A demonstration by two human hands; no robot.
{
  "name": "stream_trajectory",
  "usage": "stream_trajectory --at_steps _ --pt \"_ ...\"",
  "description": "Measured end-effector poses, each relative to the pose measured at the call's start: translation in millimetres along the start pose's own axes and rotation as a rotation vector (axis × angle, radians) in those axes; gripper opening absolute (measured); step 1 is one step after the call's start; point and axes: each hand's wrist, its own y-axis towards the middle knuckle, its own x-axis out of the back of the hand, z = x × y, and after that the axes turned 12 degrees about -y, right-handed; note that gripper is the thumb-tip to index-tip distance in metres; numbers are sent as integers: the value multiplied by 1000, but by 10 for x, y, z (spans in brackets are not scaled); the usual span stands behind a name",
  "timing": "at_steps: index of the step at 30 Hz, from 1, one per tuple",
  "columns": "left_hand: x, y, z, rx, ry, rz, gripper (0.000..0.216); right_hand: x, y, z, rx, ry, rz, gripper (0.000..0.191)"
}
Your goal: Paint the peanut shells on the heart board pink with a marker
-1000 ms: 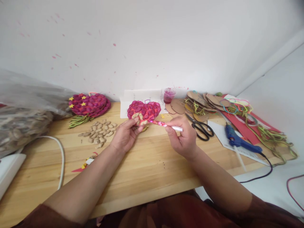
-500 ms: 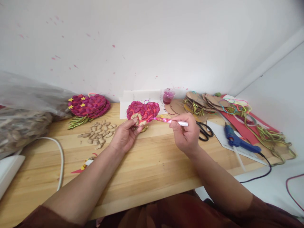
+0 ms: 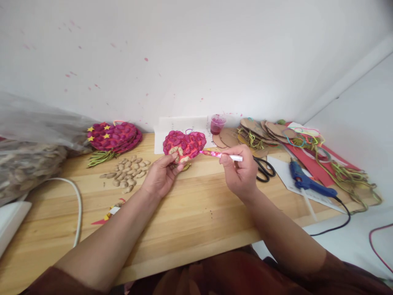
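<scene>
My left hand (image 3: 162, 174) pinches the lower edge of a heart-shaped craft piece (image 3: 186, 143) covered in peanuts. Most of its peanuts are painted magenta; a few near my thumb are bare tan shells. In my right hand (image 3: 241, 170) is a white-handled paintbrush (image 3: 221, 155), its tip stained pink and at the heart's lower right edge. A clear cup of magenta paint (image 3: 217, 124) stands behind, on the right of the heart. Under and behind the heart lies a white paper sheet (image 3: 159, 141). Loose peanuts (image 3: 129, 172) are spread left of my left hand.
Finished magenta pieces with yellow stars (image 3: 115, 136) and a bag of peanuts (image 3: 23, 170) lie left. Black scissors (image 3: 264, 169), cardboard discs (image 3: 254, 128), a blue glue gun (image 3: 310, 183) with a black cord, and green yarn (image 3: 346, 174) lie right. A white cable (image 3: 80, 205) curves across the left.
Almost nothing differs. Both hands keep their hold, and the brush tip stays at the heart's right edge with only a very slight shift.
</scene>
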Motion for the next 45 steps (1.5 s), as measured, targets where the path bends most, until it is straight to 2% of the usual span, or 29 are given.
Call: stream_trajectory --at_steps 7,31,38,45 --pt "10 11 2 6 -12 7 9 1 3 19 89 -33 15 7" --pt "5 14 10 -7 -11 10 10 -11 -25 39 167 -78 17 12" --pt "14 13 13 -6 -6 14 9 0 -2 43 130 -92 -38 11" --pt "25 20 16 -25 -9 26 11 -3 -17 42 109 -92 -20 11"
